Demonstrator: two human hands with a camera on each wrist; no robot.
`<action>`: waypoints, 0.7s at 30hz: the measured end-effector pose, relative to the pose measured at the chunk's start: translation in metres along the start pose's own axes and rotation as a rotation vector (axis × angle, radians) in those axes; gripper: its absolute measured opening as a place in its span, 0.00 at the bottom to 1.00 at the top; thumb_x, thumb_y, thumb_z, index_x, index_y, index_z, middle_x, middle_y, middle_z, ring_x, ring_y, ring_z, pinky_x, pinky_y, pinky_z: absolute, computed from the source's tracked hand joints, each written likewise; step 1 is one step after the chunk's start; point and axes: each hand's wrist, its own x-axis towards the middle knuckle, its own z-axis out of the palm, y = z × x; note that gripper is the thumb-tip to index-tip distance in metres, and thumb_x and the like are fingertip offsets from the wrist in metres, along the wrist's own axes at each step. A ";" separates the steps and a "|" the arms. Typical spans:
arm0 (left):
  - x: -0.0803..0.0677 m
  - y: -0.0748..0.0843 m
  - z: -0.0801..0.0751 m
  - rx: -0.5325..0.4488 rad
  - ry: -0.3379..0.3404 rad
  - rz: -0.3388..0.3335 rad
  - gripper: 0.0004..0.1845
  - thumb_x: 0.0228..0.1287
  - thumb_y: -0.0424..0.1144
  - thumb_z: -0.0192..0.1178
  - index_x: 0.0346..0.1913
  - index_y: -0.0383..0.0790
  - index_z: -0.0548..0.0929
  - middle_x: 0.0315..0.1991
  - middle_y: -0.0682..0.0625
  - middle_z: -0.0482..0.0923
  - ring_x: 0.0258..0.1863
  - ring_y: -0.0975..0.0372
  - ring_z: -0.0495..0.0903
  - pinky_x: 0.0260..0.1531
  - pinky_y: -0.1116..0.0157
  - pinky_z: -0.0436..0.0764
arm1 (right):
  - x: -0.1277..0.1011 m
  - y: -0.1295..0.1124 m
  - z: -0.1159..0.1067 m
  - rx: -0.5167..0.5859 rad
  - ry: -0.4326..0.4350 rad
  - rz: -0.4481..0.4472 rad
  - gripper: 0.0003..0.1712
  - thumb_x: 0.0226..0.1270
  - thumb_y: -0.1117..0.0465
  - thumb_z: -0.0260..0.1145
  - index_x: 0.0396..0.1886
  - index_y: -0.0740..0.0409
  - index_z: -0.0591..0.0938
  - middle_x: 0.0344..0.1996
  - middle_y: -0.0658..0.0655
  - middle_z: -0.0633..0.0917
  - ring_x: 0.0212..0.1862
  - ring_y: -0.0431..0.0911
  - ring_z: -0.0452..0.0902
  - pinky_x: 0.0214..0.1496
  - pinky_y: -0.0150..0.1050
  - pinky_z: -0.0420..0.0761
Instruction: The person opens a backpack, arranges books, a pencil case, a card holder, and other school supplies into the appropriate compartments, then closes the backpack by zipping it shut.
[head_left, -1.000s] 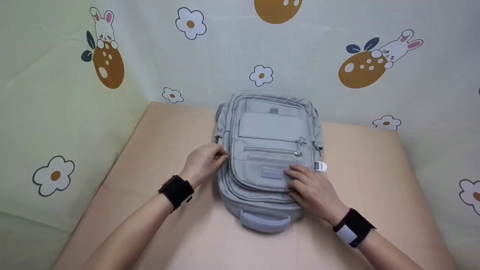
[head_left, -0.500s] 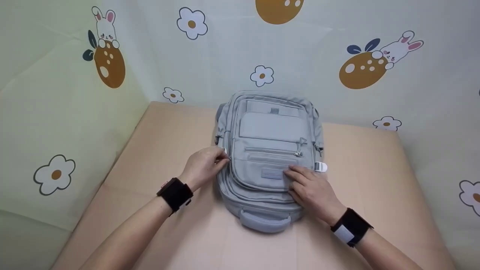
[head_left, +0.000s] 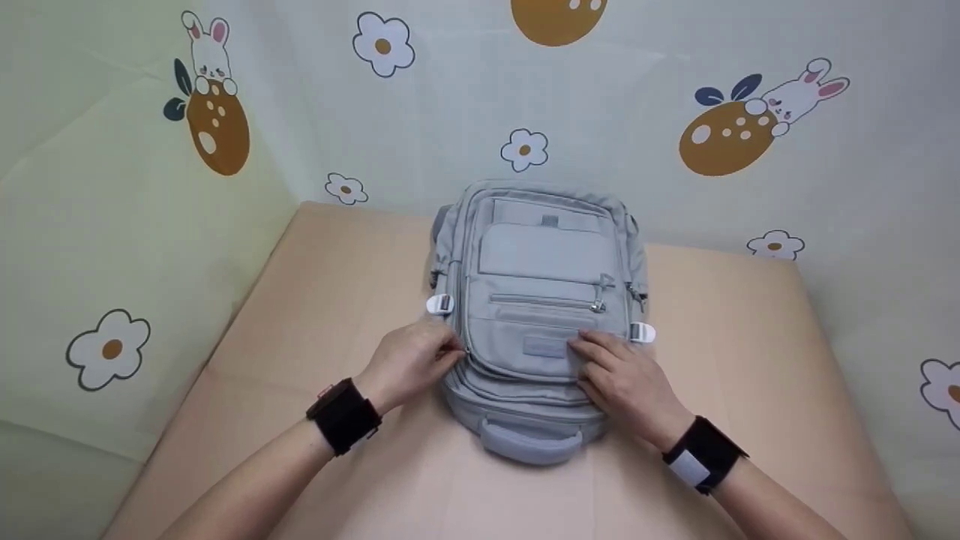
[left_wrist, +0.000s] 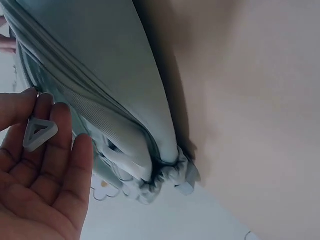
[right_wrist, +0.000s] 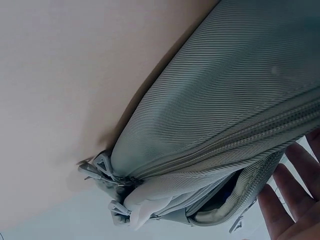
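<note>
A grey backpack (head_left: 551,259) lies front up on the table, its padded handle (head_left: 530,442) toward me. At the backpack's left side, my left hand (head_left: 412,360) pinches a zipper pull between thumb and fingers. The left wrist view shows this triangular zipper pull (left_wrist: 40,134) hanging in front of the fingers. My right hand (head_left: 626,382) rests on the lower right of the front panel, beside the label patch (head_left: 544,346). Its fingers (right_wrist: 280,212) touch the pocket's edge in the right wrist view, where an unzipped gap (right_wrist: 220,200) shows.
White tabs stick out at the backpack's left (head_left: 439,304) and right (head_left: 643,332) sides. A short zipper (head_left: 547,301) crosses the front. The beige table (head_left: 330,277) extends on both sides, with a patterned cloth wall (head_left: 450,112) behind and at the sides.
My left hand has moved down along the backpack's left side toward me with the zipper pull, uncovering the left white tab. My right hand has stayed in place.
</note>
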 end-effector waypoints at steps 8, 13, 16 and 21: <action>-0.005 0.007 0.004 -0.035 -0.023 0.016 0.02 0.64 0.36 0.69 0.36 0.46 0.86 0.34 0.58 0.83 0.32 0.66 0.81 0.31 0.63 0.81 | -0.001 0.001 -0.002 0.043 0.015 0.003 0.08 0.59 0.63 0.75 0.32 0.60 0.84 0.60 0.60 0.83 0.66 0.58 0.74 0.66 0.53 0.73; -0.006 0.007 0.005 -0.051 -0.026 -0.011 0.02 0.64 0.36 0.70 0.36 0.47 0.86 0.33 0.60 0.83 0.32 0.68 0.80 0.31 0.63 0.81 | -0.007 0.005 -0.005 0.074 0.038 0.010 0.06 0.59 0.64 0.74 0.32 0.56 0.82 0.54 0.59 0.83 0.59 0.57 0.76 0.62 0.53 0.74; -0.006 0.007 0.005 -0.053 -0.023 -0.015 0.03 0.64 0.36 0.70 0.36 0.48 0.86 0.33 0.60 0.83 0.32 0.68 0.80 0.31 0.63 0.80 | -0.011 0.010 -0.008 0.048 0.060 0.013 0.05 0.59 0.63 0.71 0.34 0.54 0.83 0.47 0.57 0.83 0.52 0.56 0.77 0.55 0.52 0.75; -0.007 0.006 0.004 -0.072 -0.025 -0.040 0.03 0.63 0.37 0.71 0.35 0.48 0.86 0.34 0.60 0.83 0.33 0.67 0.81 0.33 0.63 0.81 | -0.016 0.020 -0.015 0.011 0.056 0.025 0.06 0.59 0.65 0.70 0.34 0.53 0.82 0.42 0.55 0.82 0.46 0.55 0.77 0.49 0.51 0.76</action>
